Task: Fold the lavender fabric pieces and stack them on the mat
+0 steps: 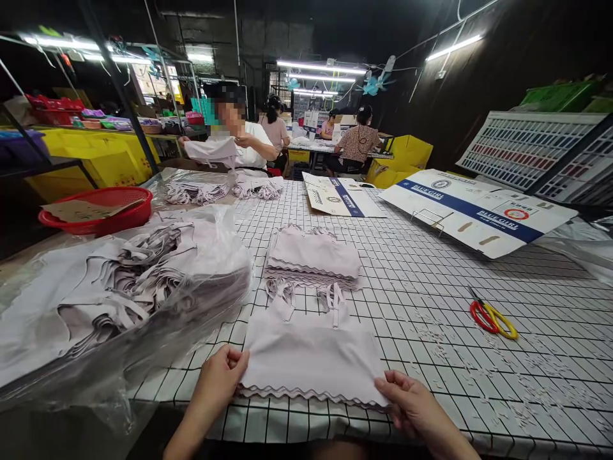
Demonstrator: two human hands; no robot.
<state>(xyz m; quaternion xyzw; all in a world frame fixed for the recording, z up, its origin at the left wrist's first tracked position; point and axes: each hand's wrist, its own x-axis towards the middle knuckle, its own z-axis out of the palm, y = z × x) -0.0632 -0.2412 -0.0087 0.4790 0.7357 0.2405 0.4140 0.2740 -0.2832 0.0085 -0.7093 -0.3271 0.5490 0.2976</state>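
Observation:
A small stack of pale lilac garments [311, 354] with scalloped hems and thin straps lies at the near edge of the checked table [431, 300]. My left hand [221, 377] pinches the stack's lower left corner, fingers closed on the fabric. My right hand [410, 402] grips the lower right corner the same way. Just beyond sits a second, taller folded stack [313, 255] of the same garments.
A clear plastic bag [110, 287] full of the same garments lies at the left. Red-and-yellow scissors [493, 317] rest at the right. Flattened cartons [474, 207] lie further back, a red basket [96, 211] far left. A person across the table holds a garment; others sit behind.

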